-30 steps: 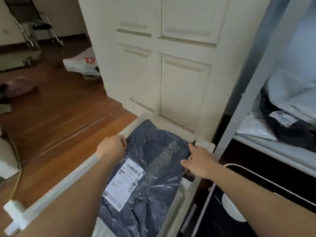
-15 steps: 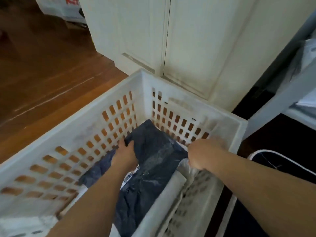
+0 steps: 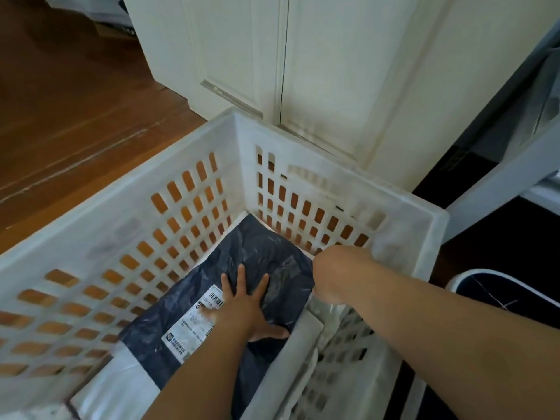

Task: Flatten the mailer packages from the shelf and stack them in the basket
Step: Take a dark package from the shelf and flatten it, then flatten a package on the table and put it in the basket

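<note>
**Entry: dark mailer pressed flat at the bottom of the white basket**

Left hand: I see it reaching down into the basket, forearm running in from the lower edge, palm down on the dark grey mailer. Fingers spread wide and flat, gripping nothing; the thumb points right, toward the basket's near-right side.

Right hand: I see it at the basket's right wall, wrist bent and fingers turned down out of sight behind the wrist. I cannot tell whether they are curled on anything.

Dark grey mailer: lies inside the basket, on top of white packages. Its white shipping label, with barcode, faces up and is partly covered by the left hand.

Basket: white plastic with slotted walls, standing on the wooden floor just in front of the white cabinet doors. A pale shelf post rises at the right.

Change from half a second ago: the left hand, then bunched on the mailer's upper edge, now lies open and spread on it. The mailer sits lower and flatter, with more of the label showing. The right hand has kept to the same wall.
</note>
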The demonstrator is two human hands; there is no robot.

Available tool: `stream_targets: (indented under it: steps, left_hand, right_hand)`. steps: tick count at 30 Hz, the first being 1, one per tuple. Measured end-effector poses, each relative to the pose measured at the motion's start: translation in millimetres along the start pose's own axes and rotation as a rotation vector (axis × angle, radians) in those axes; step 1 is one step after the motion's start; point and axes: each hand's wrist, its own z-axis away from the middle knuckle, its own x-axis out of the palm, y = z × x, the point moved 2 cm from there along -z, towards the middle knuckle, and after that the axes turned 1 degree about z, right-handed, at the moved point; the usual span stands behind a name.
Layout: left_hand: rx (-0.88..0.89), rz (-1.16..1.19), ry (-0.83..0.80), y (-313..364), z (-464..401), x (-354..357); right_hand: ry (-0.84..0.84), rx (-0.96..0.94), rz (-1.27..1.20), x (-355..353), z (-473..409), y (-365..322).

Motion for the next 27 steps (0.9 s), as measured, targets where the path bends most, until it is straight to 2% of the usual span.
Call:
stream_targets:
  steps: [2, 5, 8, 10, 13, 19, 23, 27]
  left_hand:
    - [-0.016, 0.021, -0.017, 1.2, 2.3, -5.3]
    - [-0.009, 0.056, 0.038, 10.9, 19.8, -24.2]
    - [0.017, 0.098, 0.178, 21.3, 42.0, -58.4]
    - [0.065, 0.111, 0.338, 33.6, 63.1, -89.6]
    - [0.177, 0.208, 0.562, 65.4, 108.7, -142.4]
    - [0.387, 0.225, 0.749, 167.2, 226.1, -211.0]
    - [0.548, 0.258, 0.782, 245.0, 299.3, -220.2]
    - [0.691, 0.268, 0.762, 321.9, 350.6, -205.0]
  right_hand:
    - [0.101, -0.028, -0.026, -2.4, 2.6, 0.6]
    - [0.351, -0.067, -0.058, -12.0, 17.1, -0.2]
    - [0.602, -0.074, -0.142, -26.8, 48.4, 12.2]
    - [0.715, -0.037, -0.226, -34.4, 80.7, 32.7]
    - [0.801, 0.050, -0.210, -34.5, 138.6, 73.4]
    - [1.030, 0.288, -0.109, 6.3, 260.9, 161.1]
    - [1.162, 0.503, -0.089, 49.3, 344.4, 219.8]
    - [1.154, 0.738, -0.180, 101.4, 408.5, 272.0]
